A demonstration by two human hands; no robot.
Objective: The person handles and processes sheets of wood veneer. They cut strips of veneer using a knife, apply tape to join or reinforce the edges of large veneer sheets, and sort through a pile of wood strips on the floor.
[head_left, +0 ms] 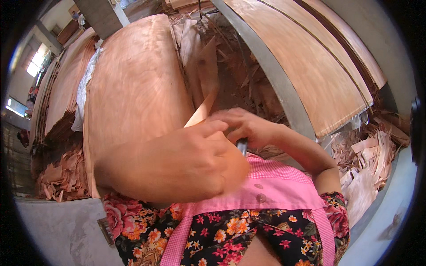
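Observation:
My left hand (211,162) is closed in front of my chest, its back toward the view and blurred by motion. A thin strip of wood veneer (205,107) rises from its fingers, pale along one edge. My right hand (243,125) meets it from the right, fingers curled and also blurred. Between the two hands shows a short dark, shiny piece (242,146), perhaps part of a small tool; most of it is hidden. Beyond the hands lies a large stack of veneer sheets (137,80), its near part covered by my left forearm.
Another veneer stack (306,57) sits at the right behind a grey ledge (284,84). Torn scraps (64,177) are heaped at lower left, with more scraps (368,155) at right. A white cloth (88,84) hangs between stacks on the left. A grey pillar (95,17) stands behind.

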